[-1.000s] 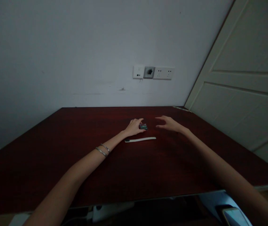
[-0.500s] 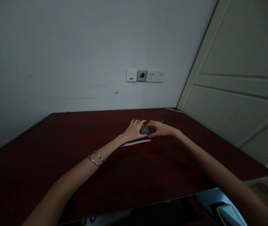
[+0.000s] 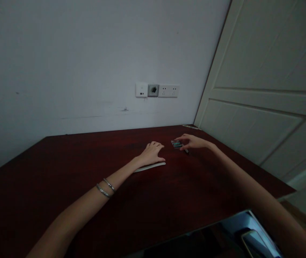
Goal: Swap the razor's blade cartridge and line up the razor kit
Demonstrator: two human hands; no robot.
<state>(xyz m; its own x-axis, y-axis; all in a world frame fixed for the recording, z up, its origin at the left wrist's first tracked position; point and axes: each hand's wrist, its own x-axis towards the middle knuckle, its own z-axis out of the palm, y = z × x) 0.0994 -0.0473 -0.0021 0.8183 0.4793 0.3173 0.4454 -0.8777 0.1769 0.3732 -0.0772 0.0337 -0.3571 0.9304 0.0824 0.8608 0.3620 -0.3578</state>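
My left hand rests low over the table with its fingers and thumb apart, holding nothing. Just below its thumb lies a thin white strip, partly hidden by the wrist. Farther right, the fingers and thumb of my right hand are around the edge of a small, clear, flat case with dark and teal bands. What is inside the case is too small to make out. A dark, slim pen-like stick shows beneath my right hand, most of it covered.
The dark red wooden table meets a white wall at the back. Wall sockets sit above it. A pale panelled door stands on the right. At the front edge, a phone lies below the tabletop.
My right hand has moved right with the small clear case, away from my left hand. My left hand has come off the case and is open. The view has shifted slightly to the right.
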